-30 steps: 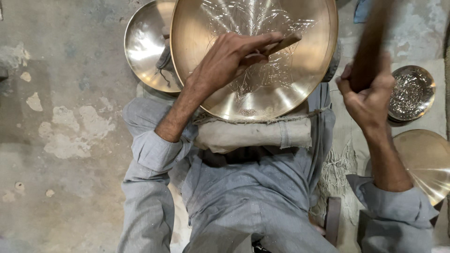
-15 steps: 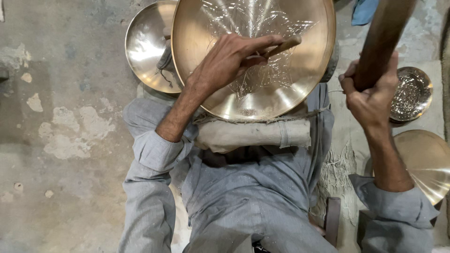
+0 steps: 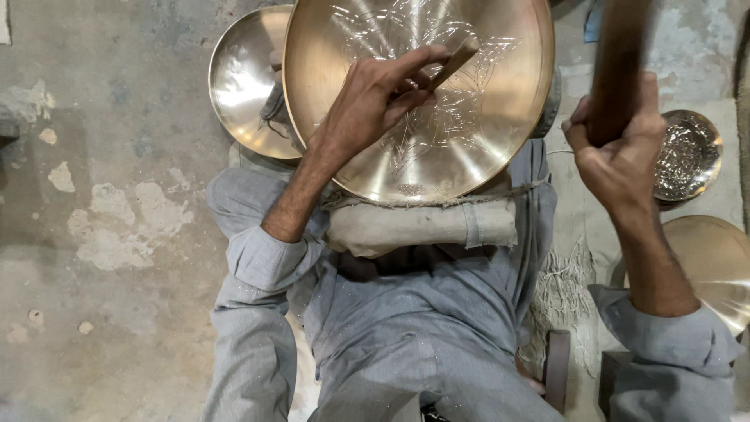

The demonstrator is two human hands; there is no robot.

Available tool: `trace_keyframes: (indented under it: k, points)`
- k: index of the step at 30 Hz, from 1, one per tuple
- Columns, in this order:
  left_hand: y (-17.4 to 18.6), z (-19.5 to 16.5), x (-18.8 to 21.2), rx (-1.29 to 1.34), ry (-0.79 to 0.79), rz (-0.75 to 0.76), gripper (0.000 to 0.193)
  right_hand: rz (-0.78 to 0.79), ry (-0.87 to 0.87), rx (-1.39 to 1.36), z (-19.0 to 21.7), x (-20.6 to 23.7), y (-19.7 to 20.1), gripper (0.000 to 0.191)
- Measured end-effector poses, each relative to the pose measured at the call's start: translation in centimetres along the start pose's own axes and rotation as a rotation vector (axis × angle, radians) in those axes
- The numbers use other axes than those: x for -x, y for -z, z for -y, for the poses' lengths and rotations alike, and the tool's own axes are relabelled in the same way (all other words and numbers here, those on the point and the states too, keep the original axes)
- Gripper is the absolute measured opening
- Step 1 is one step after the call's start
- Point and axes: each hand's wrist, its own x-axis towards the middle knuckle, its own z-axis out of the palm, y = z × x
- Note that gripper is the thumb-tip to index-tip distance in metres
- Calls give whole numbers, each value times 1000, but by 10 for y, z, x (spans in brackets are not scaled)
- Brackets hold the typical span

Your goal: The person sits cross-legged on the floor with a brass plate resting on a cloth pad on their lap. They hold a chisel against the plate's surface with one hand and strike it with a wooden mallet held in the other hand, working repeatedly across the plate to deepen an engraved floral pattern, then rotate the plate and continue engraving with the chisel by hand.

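While the large brass plate (image 3: 469, 117) leans on a rolled cloth pad (image 3: 422, 225) across the person's lap, the left hand (image 3: 375, 101) is clamped on a slim chisel (image 3: 453, 64), whose tip touches the engraved pattern near the plate's middle, much as it did a second ago. The right hand (image 3: 621, 152) is closed around a wooden mallet (image 3: 621, 62), which has swung from a slanted raised pose to nearly upright and now shows blurred. A smaller brass bowl (image 3: 242, 86) lies behind the plate on the floor (image 3: 101, 219), and an engraved small dish (image 3: 687, 156) sits just beside the right hand.
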Motion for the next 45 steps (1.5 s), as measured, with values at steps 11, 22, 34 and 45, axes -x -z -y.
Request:
trace_keyframes:
  k: [11, 22, 34, 45]
  points:
    - [3, 5, 2, 74, 3, 8, 54, 26, -25, 311, -18, 16, 1, 35]
    - [-1, 8, -1, -12, 7, 60, 52, 10, 19, 192, -8, 10, 2, 34]
    - [0, 0, -12, -58, -36, 125, 54, 121, -117, 130, -10, 27, -15, 44]
    - [-2, -9, -6, -133, -77, 228, 52, -95, -39, -65, -27, 60, -40, 25]
